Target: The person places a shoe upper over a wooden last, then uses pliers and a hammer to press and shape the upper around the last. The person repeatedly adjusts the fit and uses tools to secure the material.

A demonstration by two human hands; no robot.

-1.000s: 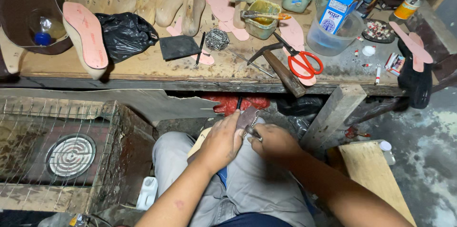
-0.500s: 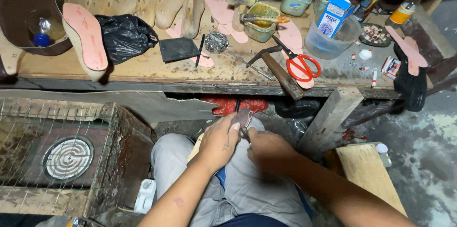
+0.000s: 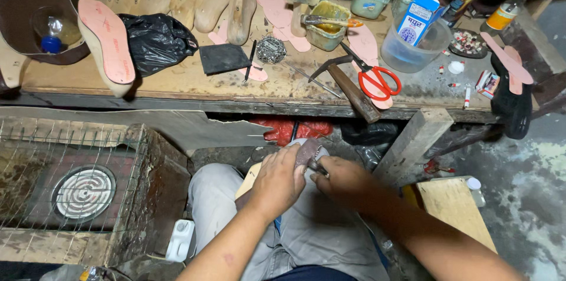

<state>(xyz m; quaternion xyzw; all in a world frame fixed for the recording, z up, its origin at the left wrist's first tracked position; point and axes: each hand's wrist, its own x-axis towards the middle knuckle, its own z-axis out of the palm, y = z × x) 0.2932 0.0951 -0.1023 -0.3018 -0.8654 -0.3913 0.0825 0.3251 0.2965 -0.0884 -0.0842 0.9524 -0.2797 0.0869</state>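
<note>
item, lower centre of frame: grey-brown leather shoe upper stretched over a pale wooden last (image 3: 303, 154), resting on the lap in grey trousers. left hand (image 3: 277, 183) clenched over the upper, pressing it down. right hand (image 3: 342, 178) grasping a small metal tool (image 3: 318, 168), its tip at the upper's edge. upper frame: worn wooden surface (image 3: 177, 80) bearing red-handled scissors (image 3: 377, 80), a wooden-handled hammer (image 3: 351, 89), pink flat insoles (image 3: 109, 45). handling note, as judgement: firm left-hand hold, short controlled pulls, tool angled away from fingers.
</note>
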